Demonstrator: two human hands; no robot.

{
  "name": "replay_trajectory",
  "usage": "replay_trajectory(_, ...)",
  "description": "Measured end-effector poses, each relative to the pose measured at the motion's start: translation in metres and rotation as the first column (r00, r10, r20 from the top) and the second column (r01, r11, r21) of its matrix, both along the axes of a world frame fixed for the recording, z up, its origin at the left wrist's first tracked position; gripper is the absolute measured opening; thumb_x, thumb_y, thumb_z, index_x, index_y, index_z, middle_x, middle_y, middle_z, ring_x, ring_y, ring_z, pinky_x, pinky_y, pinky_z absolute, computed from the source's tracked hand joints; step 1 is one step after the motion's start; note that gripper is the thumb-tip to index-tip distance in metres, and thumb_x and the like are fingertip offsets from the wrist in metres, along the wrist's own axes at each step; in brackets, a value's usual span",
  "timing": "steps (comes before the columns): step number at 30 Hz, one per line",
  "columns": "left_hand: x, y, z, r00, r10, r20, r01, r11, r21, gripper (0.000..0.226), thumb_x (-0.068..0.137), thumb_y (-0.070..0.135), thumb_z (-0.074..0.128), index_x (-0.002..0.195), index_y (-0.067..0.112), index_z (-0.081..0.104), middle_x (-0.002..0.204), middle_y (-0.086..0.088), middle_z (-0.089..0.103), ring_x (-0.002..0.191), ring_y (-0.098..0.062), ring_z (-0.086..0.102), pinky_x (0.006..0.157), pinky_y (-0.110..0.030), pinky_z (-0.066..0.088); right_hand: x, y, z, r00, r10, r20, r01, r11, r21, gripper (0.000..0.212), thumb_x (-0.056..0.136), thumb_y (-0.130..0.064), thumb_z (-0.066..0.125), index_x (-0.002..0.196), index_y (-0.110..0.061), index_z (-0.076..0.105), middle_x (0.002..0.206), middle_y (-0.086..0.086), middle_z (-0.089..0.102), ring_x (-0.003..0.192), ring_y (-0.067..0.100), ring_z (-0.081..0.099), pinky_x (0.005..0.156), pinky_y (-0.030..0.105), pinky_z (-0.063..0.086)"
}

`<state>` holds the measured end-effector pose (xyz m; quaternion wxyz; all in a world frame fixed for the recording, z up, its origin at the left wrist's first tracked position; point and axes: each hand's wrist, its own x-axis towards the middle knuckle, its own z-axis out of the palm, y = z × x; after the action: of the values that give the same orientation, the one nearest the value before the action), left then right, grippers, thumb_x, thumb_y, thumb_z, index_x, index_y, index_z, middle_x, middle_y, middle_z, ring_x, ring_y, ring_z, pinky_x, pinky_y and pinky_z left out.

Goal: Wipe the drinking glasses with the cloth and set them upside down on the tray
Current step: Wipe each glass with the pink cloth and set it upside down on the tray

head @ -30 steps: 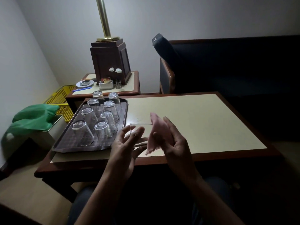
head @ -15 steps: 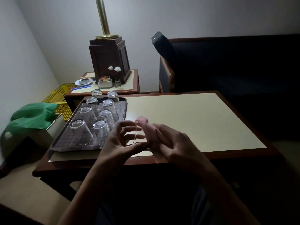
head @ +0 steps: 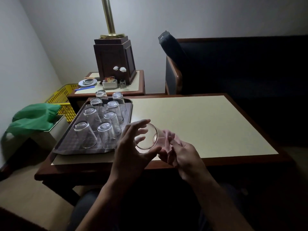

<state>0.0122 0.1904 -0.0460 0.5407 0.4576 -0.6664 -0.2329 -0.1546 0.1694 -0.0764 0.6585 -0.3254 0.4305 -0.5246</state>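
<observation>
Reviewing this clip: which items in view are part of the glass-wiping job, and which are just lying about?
In the job:
held glass, gripped by the left hand
pink cloth, in the right hand
tray
upturned glasses on it

Lying about:
green bag
yellow basket
blue pen
saucer
lamp base
dark sofa

Clear glass point(head: 146, 138) on its side against pink cloth point(head: 167, 139); eight upside-down glasses point(head: 105, 130) on dark tray point(head: 66, 145).

pretty dim room, light falls mostly on the pale grey wall point(head: 150, 22) and cream laminate tabletop point(head: 191, 117), dark navy sofa point(head: 241, 67) lost in shadow, wide-angle bend at edges
</observation>
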Motion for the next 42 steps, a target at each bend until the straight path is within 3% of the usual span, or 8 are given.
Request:
replay_trajectory(4,0.007,-0.001,0.004,0.993,0.04,-0.11,-0.025,0.99,0.141,0.094,0.064,0.023,0.097,0.143,0.024,0.045,0.13,0.004,0.06,0.116,-0.005,0.065,0.092,-0.022,0.056,-0.004,0.016,0.0,0.919,-0.204,-0.337,0.107,0.952,-0.286,0.02,0.102,-0.018,0.067,0.105,-0.033,0.081,0.105,-0.004,0.081,0.104,0.02,0.076,0.094,0.044,0.061)
replay_trajectory(8,0.009,-0.004,0.009,0.935,0.023,-0.355,0.081,0.958,0.276,0.083,0.061,0.012,0.094,0.132,0.008,0.051,0.121,-0.009,0.07,0.112,-0.018,0.071,0.089,-0.027,0.06,-0.002,0.025,0.008,0.802,-0.199,-0.563,-0.089,0.893,-0.442,0.043,0.102,-0.039,0.064,0.144,-0.046,0.058,0.148,-0.026,0.056,0.134,-0.005,0.054,0.099,0.013,0.048)
replay_trajectory(11,0.012,-0.003,0.005,0.907,0.015,-0.421,0.134,0.936,0.324,0.077,0.062,0.027,0.098,0.129,0.013,0.062,0.113,-0.007,0.076,0.11,-0.023,0.072,0.085,-0.03,0.061,0.002,0.025,0.015,0.772,-0.134,-0.622,-0.163,0.903,-0.397,0.06,0.098,-0.065,0.053,0.153,-0.042,0.045,0.16,-0.015,0.045,0.14,0.01,0.052,0.1,0.019,0.05)
replay_trajectory(20,0.037,-0.001,0.008,0.945,-0.155,-0.288,0.241,0.927,0.289,0.071,0.069,0.021,0.094,0.133,0.034,0.067,0.121,-0.001,0.071,0.111,-0.021,0.069,0.083,-0.034,0.061,0.0,0.021,0.059,0.867,-0.088,-0.491,-0.194,0.848,-0.494,0.036,0.109,-0.046,0.047,0.126,-0.027,0.073,0.096,-0.026,0.076,0.088,-0.012,0.069,0.073,0.009,0.052)
replay_trajectory(23,0.037,0.001,0.012,0.957,-0.253,-0.145,0.287,0.904,0.318,0.066,0.074,0.014,0.091,0.133,0.03,0.066,0.12,0.0,0.072,0.113,-0.021,0.069,0.097,-0.04,0.059,-0.004,0.009,0.069,0.786,-0.06,-0.616,-0.298,0.836,-0.461,0.028,0.1,-0.043,0.066,0.122,-0.028,0.076,0.113,-0.013,0.079,0.11,0.003,0.073,0.095,0.03,0.059)
replay_trajectory(27,0.039,-0.003,0.018,0.948,-0.314,-0.049,0.307,0.866,0.395,0.068,0.07,0.001,0.093,0.125,0.021,0.057,0.114,0.003,0.073,0.105,-0.019,0.072,0.096,-0.044,0.059,-0.018,-0.003,0.081,0.583,-0.05,-0.811,-0.411,0.843,-0.348,0.024,0.087,-0.047,0.079,0.097,-0.025,0.076,0.089,-0.01,0.08,0.085,0.004,0.075,0.074,0.025,0.06)
replay_trajectory(36,0.03,-0.002,0.002,0.809,-0.086,-0.581,0.44,0.744,0.503,0.076,0.067,0.041,0.093,0.13,0.016,0.059,0.123,-0.015,0.072,0.098,-0.029,0.075,0.077,-0.037,0.063,-0.022,-0.005,0.066,0.692,-0.224,-0.687,-0.132,0.895,-0.425,0.017,0.086,-0.032,0.087,0.094,-0.022,0.074,0.084,-0.009,0.079,0.071,0.005,0.074,0.052,0.014,0.051)
replay_trajectory(42,0.021,-0.001,0.002,0.718,0.028,-0.696,0.44,0.757,0.484,0.061,0.08,0.027,0.083,0.13,0.003,0.057,0.123,-0.031,0.067,0.08,-0.026,0.072,0.07,-0.028,0.061,-0.031,-0.003,0.068,0.677,-0.026,-0.735,-0.354,0.864,-0.357,0.032,0.103,-0.023,0.065,0.134,-0.031,0.065,0.128,-0.014,0.073,0.119,0.004,0.068,0.1,0.031,0.059)
